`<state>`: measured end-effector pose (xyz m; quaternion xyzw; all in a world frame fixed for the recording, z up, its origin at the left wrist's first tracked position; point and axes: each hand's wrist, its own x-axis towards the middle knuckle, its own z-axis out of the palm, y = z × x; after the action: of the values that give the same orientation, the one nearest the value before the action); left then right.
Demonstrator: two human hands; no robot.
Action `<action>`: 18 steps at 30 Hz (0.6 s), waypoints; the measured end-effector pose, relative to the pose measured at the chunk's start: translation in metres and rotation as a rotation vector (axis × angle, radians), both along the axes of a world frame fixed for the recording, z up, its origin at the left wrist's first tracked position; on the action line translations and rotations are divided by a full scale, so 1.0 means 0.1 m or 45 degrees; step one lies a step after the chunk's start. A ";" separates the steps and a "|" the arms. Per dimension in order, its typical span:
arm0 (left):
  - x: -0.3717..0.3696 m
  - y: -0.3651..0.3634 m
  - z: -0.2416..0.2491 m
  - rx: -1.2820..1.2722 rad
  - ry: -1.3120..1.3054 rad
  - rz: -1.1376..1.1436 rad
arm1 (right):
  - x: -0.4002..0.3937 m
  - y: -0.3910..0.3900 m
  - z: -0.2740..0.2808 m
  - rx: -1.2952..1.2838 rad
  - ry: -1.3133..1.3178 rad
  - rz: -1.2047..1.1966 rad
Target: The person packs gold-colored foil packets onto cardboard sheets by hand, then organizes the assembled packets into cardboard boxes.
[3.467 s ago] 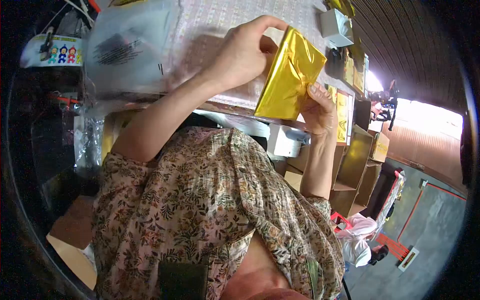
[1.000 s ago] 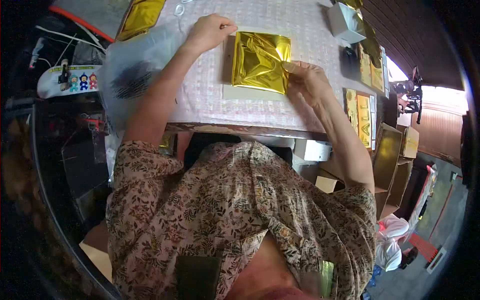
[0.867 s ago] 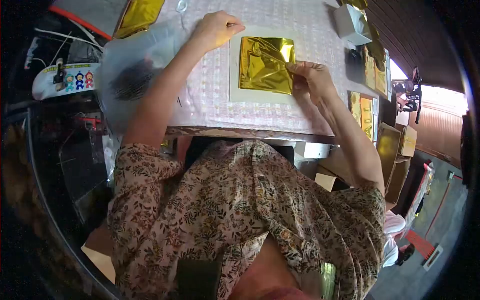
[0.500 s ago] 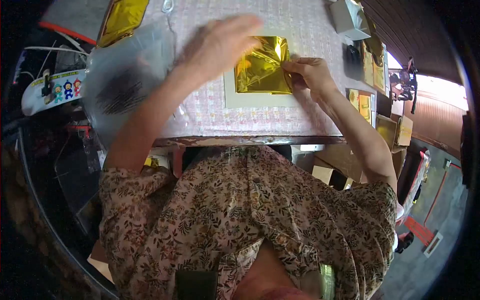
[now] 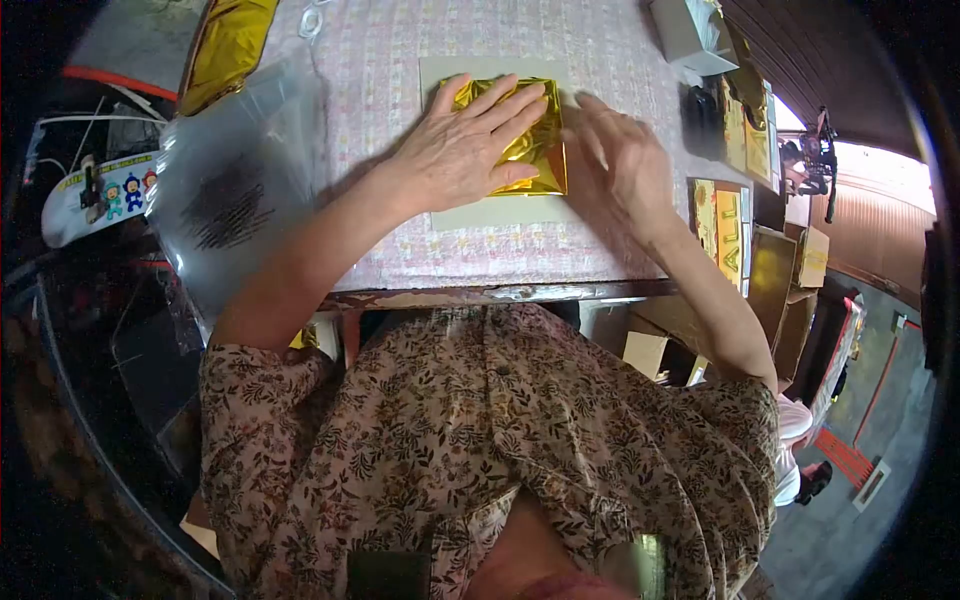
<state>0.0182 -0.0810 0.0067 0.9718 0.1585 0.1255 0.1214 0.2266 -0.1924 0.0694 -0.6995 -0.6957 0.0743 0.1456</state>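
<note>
A folded piece of shiny gold foil [image 5: 548, 150] lies on a pale sheet of card [image 5: 465, 217] on the table. Flat on the foil rests my left hand [image 5: 470, 140], palm down with its fingers spread, covering much of the foil's left part. Just beyond the foil's right edge is my right hand [image 5: 622, 160], somewhat blurred, with fingers loosely bent and apart and nothing visible in them.
Clear plastic sleeves [image 5: 240, 190] lie at the table's left, below a larger gold foil piece [image 5: 228, 50]. A white box [image 5: 690, 35] stands at the back right, near a dark object [image 5: 703, 122] and printed packs [image 5: 722, 225]. The pink checked cloth [image 5: 375, 60] covers the table.
My left hand has come down from above onto the foil. My right hand has let go of the foil's right edge and opened. Foil and card have shifted slightly left.
</note>
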 end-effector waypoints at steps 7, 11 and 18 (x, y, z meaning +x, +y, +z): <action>0.02 0.03 -0.03 -0.122 -0.028 -0.003 | 0.07 -0.06 -0.44 -0.029 -0.105 0.292; -0.16 0.14 0.03 -0.071 0.031 0.059 | 0.08 -0.07 -0.54 -0.016 -0.082 0.290; -0.49 0.25 0.11 0.243 0.236 0.121 | 0.05 -0.09 -0.59 0.038 -0.126 0.291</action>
<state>-0.0312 -0.0555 0.0173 0.9777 0.2022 0.0552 0.0073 0.2318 -0.2011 0.0108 -0.6162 -0.7782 0.0454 0.1119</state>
